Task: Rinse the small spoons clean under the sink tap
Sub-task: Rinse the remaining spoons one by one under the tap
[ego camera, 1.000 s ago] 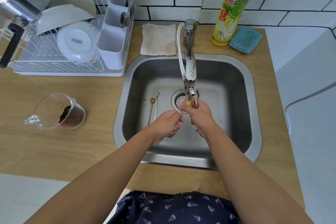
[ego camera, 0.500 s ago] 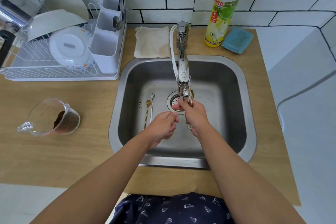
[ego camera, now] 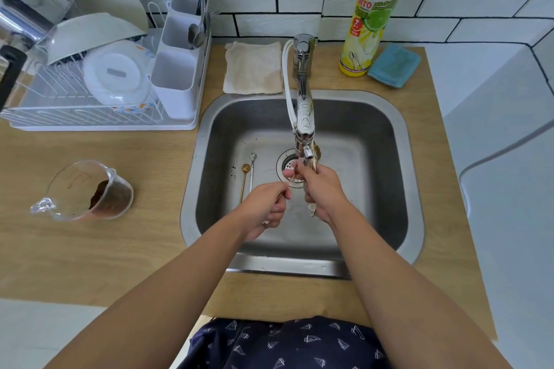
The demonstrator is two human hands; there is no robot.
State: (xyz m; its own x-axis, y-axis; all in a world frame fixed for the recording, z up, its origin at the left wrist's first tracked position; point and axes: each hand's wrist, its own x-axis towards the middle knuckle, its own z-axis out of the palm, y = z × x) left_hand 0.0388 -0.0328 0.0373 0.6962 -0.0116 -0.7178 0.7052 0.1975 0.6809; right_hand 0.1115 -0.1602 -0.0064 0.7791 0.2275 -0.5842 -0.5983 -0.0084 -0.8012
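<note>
Over the steel sink [ego camera: 413, 177], my right hand [ego camera: 322, 189] is closed around small spoons [ego camera: 317, 150] right under the tap spout [ego camera: 306, 153]. A bowl shows above my fingers and handle ends stick out below my palm. My left hand [ego camera: 265, 207] is curled just left of it, with a thin gold handle showing between its fingers. On the sink floor to the left lie two more small spoons side by side, a gold spoon [ego camera: 245, 178] and a silver spoon [ego camera: 252, 166]. I cannot make out the water stream.
The drain strainer [ego camera: 286, 166] sits just behind my hands. A measuring cup [ego camera: 87, 192] with brown powder lies on the wooden counter to the left, with a dish rack [ego camera: 99, 90] behind it. Behind the sink are a folded cloth [ego camera: 253, 69], a dish soap bottle [ego camera: 374, 15] and a blue sponge [ego camera: 394, 66].
Both hands stay under the spout in nearly the same grip. The view has shifted a little, and the two spoons on the sink floor have not moved.
</note>
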